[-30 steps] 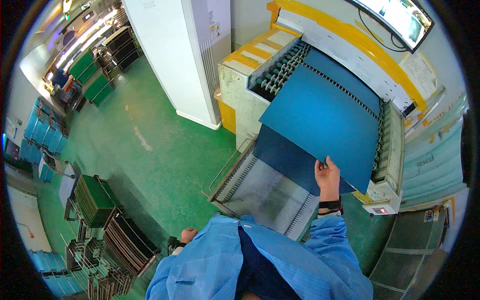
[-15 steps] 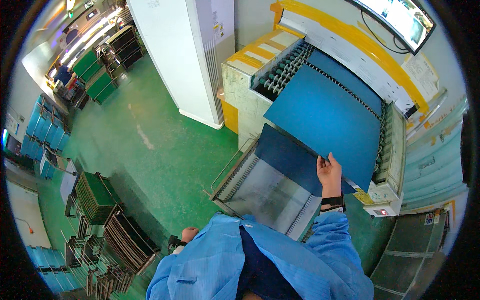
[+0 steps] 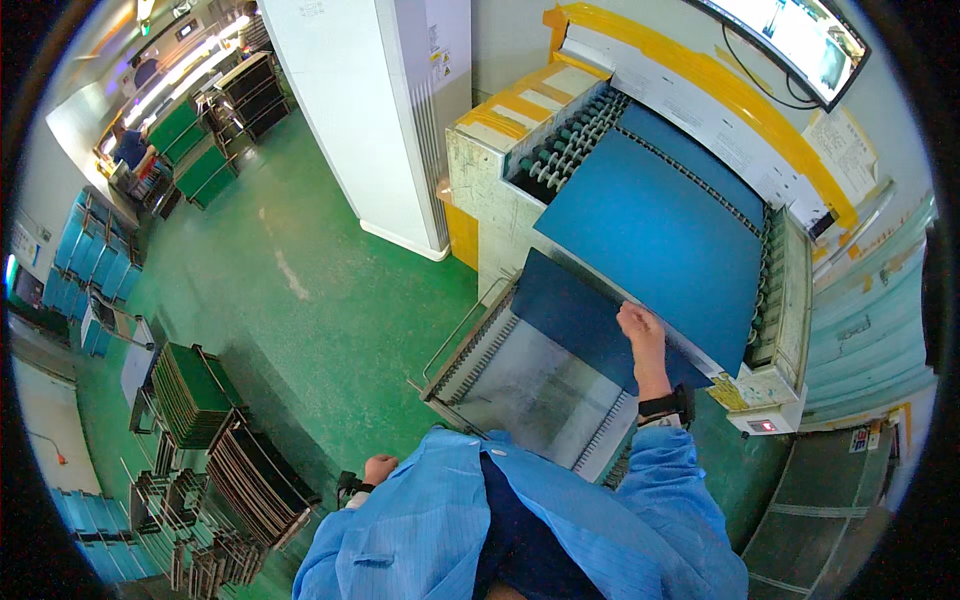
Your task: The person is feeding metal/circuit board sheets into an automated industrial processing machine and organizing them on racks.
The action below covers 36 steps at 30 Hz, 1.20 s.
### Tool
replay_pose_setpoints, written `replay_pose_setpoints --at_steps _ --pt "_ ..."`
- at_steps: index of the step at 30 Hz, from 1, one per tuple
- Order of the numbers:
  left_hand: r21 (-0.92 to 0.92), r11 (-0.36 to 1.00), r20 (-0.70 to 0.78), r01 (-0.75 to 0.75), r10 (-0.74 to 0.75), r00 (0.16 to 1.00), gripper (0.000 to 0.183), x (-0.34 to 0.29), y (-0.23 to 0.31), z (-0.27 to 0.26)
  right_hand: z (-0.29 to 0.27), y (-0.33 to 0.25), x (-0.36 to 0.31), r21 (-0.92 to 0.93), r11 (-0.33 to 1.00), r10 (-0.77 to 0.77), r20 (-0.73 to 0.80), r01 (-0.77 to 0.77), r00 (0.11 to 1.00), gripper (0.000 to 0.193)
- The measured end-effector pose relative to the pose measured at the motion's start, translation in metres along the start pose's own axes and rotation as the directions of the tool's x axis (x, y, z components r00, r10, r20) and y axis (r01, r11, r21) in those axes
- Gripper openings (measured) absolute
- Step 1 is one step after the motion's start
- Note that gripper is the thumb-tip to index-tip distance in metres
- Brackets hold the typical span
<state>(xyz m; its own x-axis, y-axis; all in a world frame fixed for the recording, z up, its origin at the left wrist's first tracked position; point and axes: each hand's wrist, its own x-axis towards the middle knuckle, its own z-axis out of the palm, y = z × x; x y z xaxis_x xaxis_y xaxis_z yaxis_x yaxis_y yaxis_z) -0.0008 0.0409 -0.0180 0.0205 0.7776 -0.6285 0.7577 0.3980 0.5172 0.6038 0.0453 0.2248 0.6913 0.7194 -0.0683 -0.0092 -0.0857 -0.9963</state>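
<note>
Upper blue panel (image 3: 655,240) is laid over the rollers (image 3: 570,145) of the roller machine (image 3: 487,170), near edge hung out past the front; another blue panel (image 3: 690,165) is seen deeper in. Right hand (image 3: 643,335) is placed at that near edge, fingers curled together; whether the edge is clamped in them cannot be told. Below the overhang, a dark blue panel (image 3: 585,308) is set at the far end of the slotted rack (image 3: 540,385), partly covered from above; seating in the slots is not shown. Left hand (image 3: 379,469) is held low beside the blue coat (image 3: 420,520), partly hidden, finger state not readable. Progress, as judged: one panel already brought to the rack, upper one only partway out, its weight seemingly carried by the rollers, deeper one not yet reached. Edges: on the right, the upper panel is bounded by the machine's side rail (image 3: 785,300), with the control box (image 3: 768,415) near its lower corner; on the left, rollers are left exposed beside it. Comb rows and grey base of the rack are exposed toward the coat. Widest room is given leftward, by green floor (image 3: 320,270) between rack and panel stands (image 3: 190,395); farther up it is bounded by the white cabinet (image 3: 345,110).
</note>
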Motion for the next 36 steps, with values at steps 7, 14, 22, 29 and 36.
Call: replay_pose_setpoints --at_steps 7,14,22,29,36 --pt "-0.086 0.995 0.012 0.051 -0.05 0.999 0.031 -0.002 -0.003 -0.001 0.011 -0.02 0.0 -0.813 0.474 -0.484 0.081 0.339 0.871 0.039" --pt "-0.075 0.992 0.031 0.104 -0.102 0.994 0.031 -0.007 0.004 -0.002 -0.008 0.012 0.035 -0.977 0.192 0.016 0.099 0.095 0.995 0.036" --pt "-0.116 0.992 0.034 0.049 -0.045 0.998 0.029 -0.006 -0.013 -0.001 -0.004 0.009 0.041 -0.987 0.131 -0.004 0.091 0.091 0.996 0.038" --pt "-0.074 0.994 0.024 0.079 -0.078 0.997 0.028 -0.001 -0.028 0.003 -0.005 0.013 0.04 -0.982 0.168 -0.053 0.081 0.088 0.995 0.04" --pt "-0.118 0.99 -0.006 0.079 -0.08 0.997 0.03 -0.015 -0.03 0.0 -0.006 0.015 0.039 -0.988 0.148 -0.043 0.049 0.055 0.998 0.039"
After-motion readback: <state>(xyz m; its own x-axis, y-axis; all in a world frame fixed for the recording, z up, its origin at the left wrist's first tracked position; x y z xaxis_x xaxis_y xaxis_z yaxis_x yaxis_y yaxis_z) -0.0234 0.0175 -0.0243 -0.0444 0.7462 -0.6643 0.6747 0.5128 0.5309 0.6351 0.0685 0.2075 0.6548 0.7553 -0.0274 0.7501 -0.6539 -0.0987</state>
